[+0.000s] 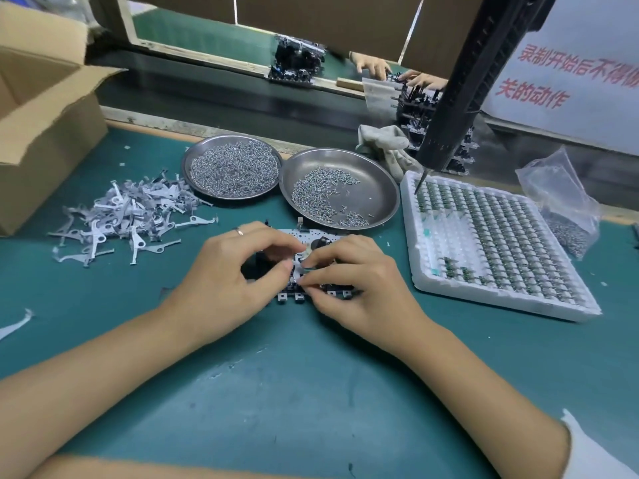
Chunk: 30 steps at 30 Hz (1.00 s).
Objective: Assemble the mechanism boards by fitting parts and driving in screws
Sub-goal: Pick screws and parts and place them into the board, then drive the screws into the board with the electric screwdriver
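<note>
A mechanism board (311, 236) of grey metal and black plastic lies flat on the green mat, mostly hidden under both hands. My left hand (228, 278) holds the board's left side with curled fingers. My right hand (356, 288) pinches a small greenish part (306, 266) between thumb and forefinger right over the board's middle. An electric screwdriver (460, 98) hangs from above at the right, its tip over the white tray.
Two steel dishes (377, 191) of screws stand behind the board. A heap of grey metal levers (131, 216) lies left, a white foam tray (425, 271) of small parts right, with a plastic bag (567, 209). A cardboard box (45, 126) sits far left. Another person's hands (377, 65) work beyond the conveyor.
</note>
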{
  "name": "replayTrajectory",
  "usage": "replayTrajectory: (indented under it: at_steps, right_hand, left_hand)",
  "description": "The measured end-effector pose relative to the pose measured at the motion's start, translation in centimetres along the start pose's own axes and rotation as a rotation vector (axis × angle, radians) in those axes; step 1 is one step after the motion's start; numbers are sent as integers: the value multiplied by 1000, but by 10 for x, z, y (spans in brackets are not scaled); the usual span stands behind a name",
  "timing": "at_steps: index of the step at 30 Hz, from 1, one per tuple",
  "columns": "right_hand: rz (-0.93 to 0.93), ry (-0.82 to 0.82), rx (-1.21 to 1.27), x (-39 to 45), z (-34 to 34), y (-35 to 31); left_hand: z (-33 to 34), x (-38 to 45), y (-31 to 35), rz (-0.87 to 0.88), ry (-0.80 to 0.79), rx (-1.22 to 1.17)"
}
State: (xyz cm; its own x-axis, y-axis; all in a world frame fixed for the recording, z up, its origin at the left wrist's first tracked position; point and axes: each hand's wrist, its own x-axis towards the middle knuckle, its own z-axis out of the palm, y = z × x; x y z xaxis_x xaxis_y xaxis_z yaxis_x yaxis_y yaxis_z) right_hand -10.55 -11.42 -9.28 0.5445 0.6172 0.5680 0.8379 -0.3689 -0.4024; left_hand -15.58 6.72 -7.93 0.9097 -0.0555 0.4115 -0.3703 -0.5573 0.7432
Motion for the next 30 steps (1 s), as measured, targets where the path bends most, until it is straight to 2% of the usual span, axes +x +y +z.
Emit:
replayTrajectory:
  at_steps: [4, 11, 14, 16, 18, 20, 21, 23, 25, 30]
  right_hand:
    - [111, -25, 126, 1, -3, -4]
    - [302, -40, 298, 3, -8, -7]
    - [310, -51, 296, 1, -10, -9]
    - [240, 78, 190, 3, -14, -11]
    - [195, 400, 19, 11, -26, -9]
    - [253, 694, -73, 29, -47, -4]
    - [316, 748, -45, 41, -59, -2]
    - [416, 712, 85, 68, -78, 0]
    - [393, 664, 201, 90, -82, -2]
    - [327, 772, 461, 109, -61, -20]
  left_hand:
    - [3, -4, 2, 45, -57, 89]
    - [8, -3, -2, 53, -39, 118]
    - [8, -2, -3, 45, -42, 126]
    - [8, -1, -4, 55, -52, 140]
    - [9, -1, -7, 62, -53, 147]
    - [9, -1, -9, 60, -47, 136]
    - [9, -1, -9, 59, -44, 128]
    - [10, 0, -10, 59, -40, 113]
    - [10, 1, -10, 60, -34, 100]
    - [9, 1, -9, 30, -19, 74]
